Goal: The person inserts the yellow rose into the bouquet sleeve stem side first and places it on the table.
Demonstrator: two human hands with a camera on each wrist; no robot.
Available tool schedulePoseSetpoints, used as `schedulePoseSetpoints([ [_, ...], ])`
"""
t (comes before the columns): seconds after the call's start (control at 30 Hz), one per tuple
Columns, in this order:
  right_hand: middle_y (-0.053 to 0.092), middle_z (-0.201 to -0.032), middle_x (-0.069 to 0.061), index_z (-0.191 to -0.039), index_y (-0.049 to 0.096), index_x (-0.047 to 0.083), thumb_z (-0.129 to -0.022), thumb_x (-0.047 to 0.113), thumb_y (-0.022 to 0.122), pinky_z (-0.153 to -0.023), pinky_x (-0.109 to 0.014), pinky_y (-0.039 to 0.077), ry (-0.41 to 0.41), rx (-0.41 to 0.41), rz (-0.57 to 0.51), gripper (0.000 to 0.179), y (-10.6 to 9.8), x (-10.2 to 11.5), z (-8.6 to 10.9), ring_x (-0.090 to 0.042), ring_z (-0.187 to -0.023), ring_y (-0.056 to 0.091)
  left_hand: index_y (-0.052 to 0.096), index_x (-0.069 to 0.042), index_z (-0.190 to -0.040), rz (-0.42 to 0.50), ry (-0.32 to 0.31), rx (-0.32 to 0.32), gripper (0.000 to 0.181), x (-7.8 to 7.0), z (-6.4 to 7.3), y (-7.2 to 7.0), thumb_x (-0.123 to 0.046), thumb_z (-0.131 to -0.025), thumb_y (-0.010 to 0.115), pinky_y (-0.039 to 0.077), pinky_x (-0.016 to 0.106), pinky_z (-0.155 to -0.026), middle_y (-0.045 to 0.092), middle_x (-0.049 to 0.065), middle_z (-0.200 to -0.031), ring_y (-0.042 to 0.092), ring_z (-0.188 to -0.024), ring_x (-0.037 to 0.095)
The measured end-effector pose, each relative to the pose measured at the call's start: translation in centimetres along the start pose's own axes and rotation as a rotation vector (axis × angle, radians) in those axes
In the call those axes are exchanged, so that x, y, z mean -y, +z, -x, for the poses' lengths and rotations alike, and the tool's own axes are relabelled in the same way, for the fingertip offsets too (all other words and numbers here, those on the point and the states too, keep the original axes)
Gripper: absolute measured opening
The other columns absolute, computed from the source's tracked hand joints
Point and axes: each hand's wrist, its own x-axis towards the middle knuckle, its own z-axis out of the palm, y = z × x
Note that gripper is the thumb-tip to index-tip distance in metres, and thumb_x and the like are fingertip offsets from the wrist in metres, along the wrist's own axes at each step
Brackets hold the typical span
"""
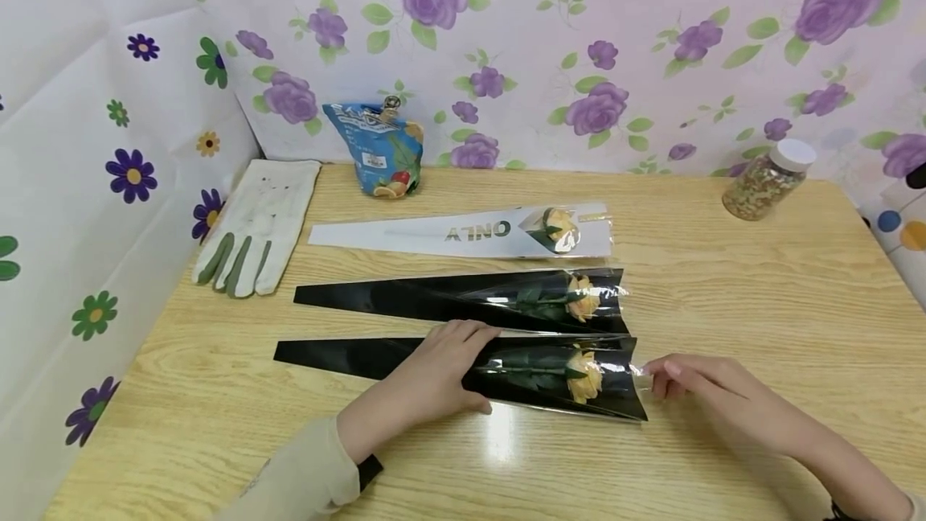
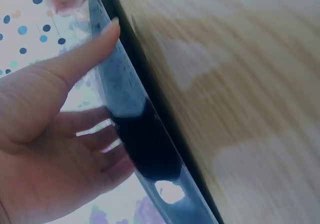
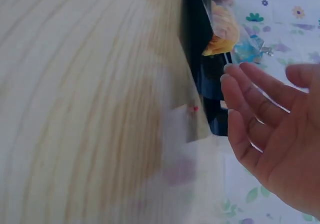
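Note:
A yellow rose in a black and clear sleeve (image 1: 531,372) lies nearest the person, bloom to the right. My left hand (image 1: 441,372) spans its middle, holding it with the thumb at the near edge and fingers at the far edge; the left wrist view shows this hand (image 2: 60,129) against the shiny sleeve (image 2: 145,124). By the sleeve's wide end is my right hand (image 1: 712,388), its fingers loosely bent. The right wrist view shows that hand (image 3: 275,124) holding nothing; contact with the clear flap is uncertain. Behind lies a second black-sleeved rose (image 1: 463,300).
Farther back lies a white-sleeved rose (image 1: 405,233) marked ONLY. A white and green glove (image 1: 256,219) is at the left, a clipped blue pouch (image 1: 383,151) at the back. A lidded jar (image 1: 767,182) leans at back right. Flowered sheets (image 1: 506,127) border the wooden table (image 1: 760,288).

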Motion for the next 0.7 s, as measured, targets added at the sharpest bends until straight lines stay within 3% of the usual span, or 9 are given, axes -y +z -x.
schedulePoseSetpoints([
  [0.1,0.066,-0.091,0.000,-0.114,0.062,0.010,-0.102,0.007,0.034,-0.067,-0.026,0.047,0.029,-0.029,-0.044,0.030,-0.09,0.38,-0.12,-0.014,-0.078,0.059,0.034,-0.012,-0.144,-0.024,0.021,0.004,0.086,0.29,0.13,0.08,-0.041,-0.076,0.076,0.025,0.045,-0.109,0.038,0.008,-0.143,0.033,-0.133,0.027],
  [0.3,0.065,-0.076,0.005,-0.095,0.066,0.014,-0.091,0.011,0.060,-0.057,-0.024,0.045,0.040,-0.140,0.052,0.008,0.33,0.64,-0.36,-0.011,-0.066,0.058,0.034,-0.012,-0.144,-0.056,0.050,0.008,0.080,0.18,-0.07,0.36,-0.040,-0.080,0.072,0.025,0.043,-0.109,0.038,0.007,-0.144,0.033,-0.134,0.025],
  [0.57,0.062,-0.070,0.004,-0.090,0.062,0.013,-0.092,0.009,0.059,-0.056,-0.024,0.043,0.040,-0.166,0.049,0.006,0.61,0.48,-0.49,-0.013,-0.062,0.058,0.034,-0.015,-0.143,0.005,0.022,-0.019,0.078,0.34,-0.08,0.40,-0.041,-0.080,0.072,0.029,0.045,-0.107,0.038,0.007,-0.143,0.035,-0.132,0.028],
  [0.7,0.062,-0.072,0.004,-0.090,0.062,0.013,-0.092,0.008,0.057,-0.056,-0.024,0.045,0.032,-0.170,0.050,0.007,0.50,0.35,-0.38,-0.013,-0.063,0.058,0.034,-0.019,-0.143,0.042,0.055,-0.056,0.084,0.70,0.19,0.40,-0.043,-0.074,0.076,0.033,0.046,-0.104,0.037,0.005,-0.142,0.037,-0.130,0.028],
])
